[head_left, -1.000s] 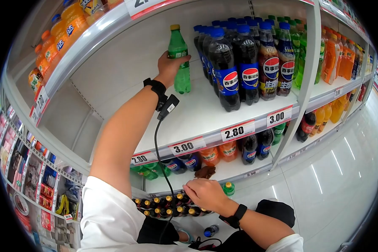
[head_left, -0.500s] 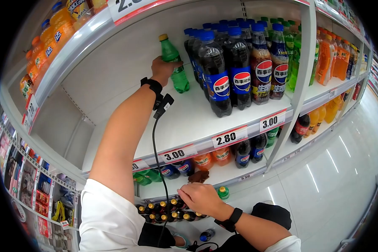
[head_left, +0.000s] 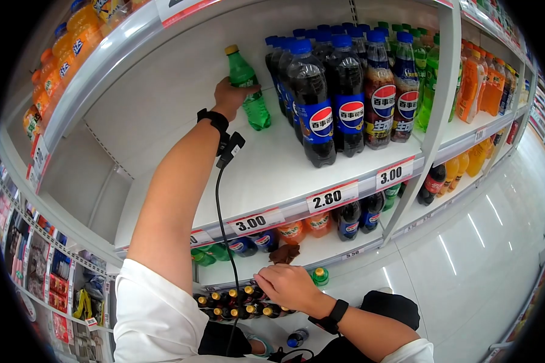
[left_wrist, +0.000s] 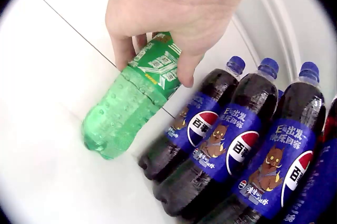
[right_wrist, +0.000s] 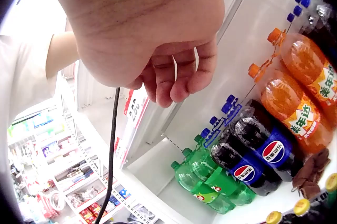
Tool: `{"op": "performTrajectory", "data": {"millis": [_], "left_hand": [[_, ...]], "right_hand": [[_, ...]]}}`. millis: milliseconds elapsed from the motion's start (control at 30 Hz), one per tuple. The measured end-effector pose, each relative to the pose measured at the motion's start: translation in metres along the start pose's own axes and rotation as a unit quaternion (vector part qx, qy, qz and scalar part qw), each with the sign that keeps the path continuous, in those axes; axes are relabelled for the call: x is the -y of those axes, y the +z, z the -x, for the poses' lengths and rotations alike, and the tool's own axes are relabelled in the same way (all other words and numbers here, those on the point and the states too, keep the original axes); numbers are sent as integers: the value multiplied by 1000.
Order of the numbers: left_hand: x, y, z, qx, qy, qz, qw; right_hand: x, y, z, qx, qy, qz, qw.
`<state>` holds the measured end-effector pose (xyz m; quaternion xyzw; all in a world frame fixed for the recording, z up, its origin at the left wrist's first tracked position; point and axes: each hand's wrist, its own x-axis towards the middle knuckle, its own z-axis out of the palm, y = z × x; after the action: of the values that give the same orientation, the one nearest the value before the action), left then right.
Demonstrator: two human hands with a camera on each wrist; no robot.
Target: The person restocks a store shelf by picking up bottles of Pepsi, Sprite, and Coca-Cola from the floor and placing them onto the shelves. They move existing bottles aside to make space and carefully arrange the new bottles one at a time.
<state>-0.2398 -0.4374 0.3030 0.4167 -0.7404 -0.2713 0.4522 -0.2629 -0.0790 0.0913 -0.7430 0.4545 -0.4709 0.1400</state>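
Observation:
On the upper shelf (head_left: 181, 181), my left hand (head_left: 229, 100) grips a green soda bottle (head_left: 258, 114) with a yellow cap round its label. In the left wrist view the bottle (left_wrist: 118, 116) slants, its base low over the white shelf, the thumb on one side and fingers on the other. Just right of it stands a block of dark cola bottles (head_left: 312, 81) with blue caps. My right hand (head_left: 292, 285) hangs in front of the lower shelf with loosely curled fingers and nothing in them, as the right wrist view also shows.
Green, cola and orange soda bottles (right_wrist: 287, 100) fill part of the lower shelf, beside a crumpled brown cloth-like item (right_wrist: 311, 174). Yellow-capped dark bottles (head_left: 242, 302) stand below. A shelf post (head_left: 440, 78) rises at right; a black cable (head_left: 224, 224) hangs from the left wrist.
The green bottle, upright a second ago, now tilts with its cap to the left, closer to the cola bottles. The head view has shifted slightly. The right hand keeps its pose.

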Motion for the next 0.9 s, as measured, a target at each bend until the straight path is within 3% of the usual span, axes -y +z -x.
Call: {"op": "performTrajectory", "data": {"millis": [433,733,800,900], "left_hand": [[4,-3,-5,-10,-1,-17,1000],[-13,-19,15,18,-43,-31,998],[-12,-25,11,58,-68,-44,995],[-10,-28,11,25,-95,-56,994]], "right_hand": [[-1,-2,1,-4,-4,7,1000],[1,-3,1,-9,0,14,1000],[1,0,2,-2,-9,21,1000],[0,4,4,9,-10,16,1000]]}}
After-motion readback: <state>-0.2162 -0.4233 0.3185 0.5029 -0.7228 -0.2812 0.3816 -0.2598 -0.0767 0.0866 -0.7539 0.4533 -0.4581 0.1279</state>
